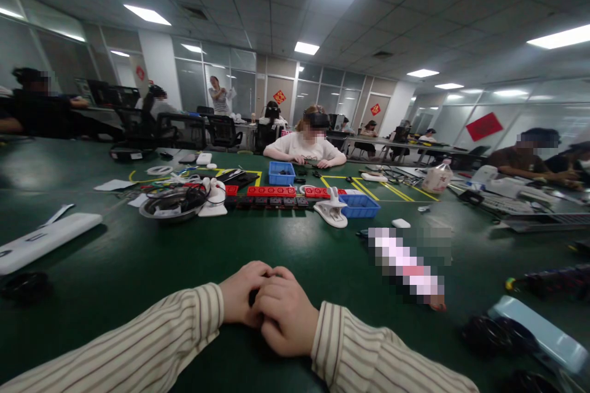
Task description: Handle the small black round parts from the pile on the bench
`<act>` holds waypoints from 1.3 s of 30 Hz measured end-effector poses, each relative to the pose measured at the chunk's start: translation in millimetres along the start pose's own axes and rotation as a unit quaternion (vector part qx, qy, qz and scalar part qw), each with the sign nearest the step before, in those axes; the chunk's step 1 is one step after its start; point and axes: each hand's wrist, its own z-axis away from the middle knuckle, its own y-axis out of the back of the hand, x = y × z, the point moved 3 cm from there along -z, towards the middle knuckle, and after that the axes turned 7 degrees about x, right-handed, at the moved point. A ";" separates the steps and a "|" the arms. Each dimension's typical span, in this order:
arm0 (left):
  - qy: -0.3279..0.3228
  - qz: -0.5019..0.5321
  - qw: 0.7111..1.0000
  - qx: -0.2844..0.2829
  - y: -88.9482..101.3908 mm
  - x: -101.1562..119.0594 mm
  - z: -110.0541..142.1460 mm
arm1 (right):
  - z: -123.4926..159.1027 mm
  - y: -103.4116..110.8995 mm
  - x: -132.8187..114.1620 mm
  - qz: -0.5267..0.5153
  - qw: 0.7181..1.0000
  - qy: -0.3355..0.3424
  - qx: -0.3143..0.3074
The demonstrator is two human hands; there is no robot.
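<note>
My left hand (242,295) and my right hand (286,316) rest together on the green table (138,258), close to its near edge. The right hand lies over the left, fingers curled and clasped. A small dark gap shows between them, and I cannot make out whether anything is inside. Both arms wear striped long sleeves. Nothing else on the table touches the hands.
Ahead lie red and black keyed blocks (271,195), two blue bins (281,173), a metal bowl of cables (173,202) and a white clamp-like device (332,209). A long white device (43,239) lies at left. Another person (306,144) sits across, and others work at the sides.
</note>
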 end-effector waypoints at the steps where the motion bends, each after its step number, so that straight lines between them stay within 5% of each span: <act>1: 0.000 0.005 1.000 0.003 -0.4 -1.5 0.2 | -0.1 0.5 -1.3 -0.006 1.000 0.014 0.005; 5: -0.015 -0.002 1.000 0.007 -3.3 -4.5 1.3 | -2.3 6.8 -3.3 -0.003 0.999 -0.004 0.048; 9: 0.000 -0.020 1.000 0.017 -2.3 -3.9 2.7 | -3.4 9.7 -0.1 0.045 0.991 -0.105 0.066; 18: 0.037 -0.076 0.996 0.021 3.4 10.9 1.5 | 1.0 1.2 7.0 0.112 0.973 -0.200 -0.009; 31: -0.051 -0.022 0.998 -0.022 -3.2 1.4 -1.1 | -2.3 4.3 -3.7 -0.023 0.999 0.022 0.013; 39: 0.006 -0.025 1.000 0.014 5.8 13.4 2.6 | -1.3 5.6 3.9 0.117 0.977 -0.178 0.025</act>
